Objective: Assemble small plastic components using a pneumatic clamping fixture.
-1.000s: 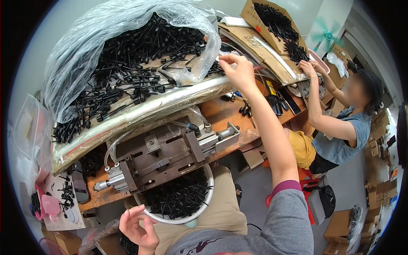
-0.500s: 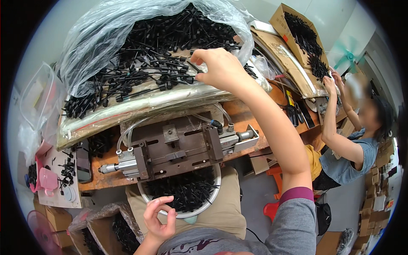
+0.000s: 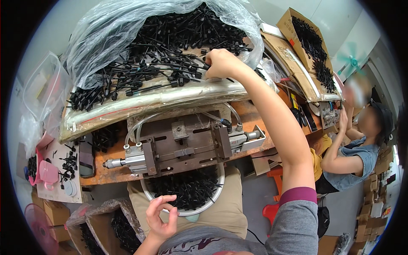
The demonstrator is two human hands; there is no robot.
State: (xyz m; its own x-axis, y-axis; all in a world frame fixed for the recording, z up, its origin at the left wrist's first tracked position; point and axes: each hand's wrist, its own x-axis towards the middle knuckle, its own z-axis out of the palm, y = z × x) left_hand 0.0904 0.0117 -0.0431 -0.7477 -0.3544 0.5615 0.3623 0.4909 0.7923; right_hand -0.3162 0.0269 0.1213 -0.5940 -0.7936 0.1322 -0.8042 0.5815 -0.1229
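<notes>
At the right front of a heap of slim black plastic parts [image 3: 170, 40], my right hand [image 3: 224, 64] has its fingers closed around the end of a black rod-like part. The fingertips partly hide that piece. Over my lap hovers my left hand [image 3: 162, 219], thumb and fingers curled but apart, with nothing in them. Just beyond it a round white-rimmed basket [image 3: 219, 193] holds many more black parts. A brown metal clamping fixture [image 3: 170, 159] with silver air cylinders stands on the bench between the basket and the heap; no part shows in it.
Clear plastic sheeting [image 3: 106, 32] drapes the heap. Air tubes [image 3: 138, 127] run behind the fixture. At left are a pink container [image 3: 48, 174] and loose black parts. Another person [image 3: 355, 157] sits at right near a cardboard box [image 3: 285, 24] of black parts. Open boxes [image 3: 97, 225] stand at lower left.
My right hand has moved slightly right and down into the heap's edge, and its spread fingers have closed. My left hand stays put. The other person's hands have dropped away from their parts.
</notes>
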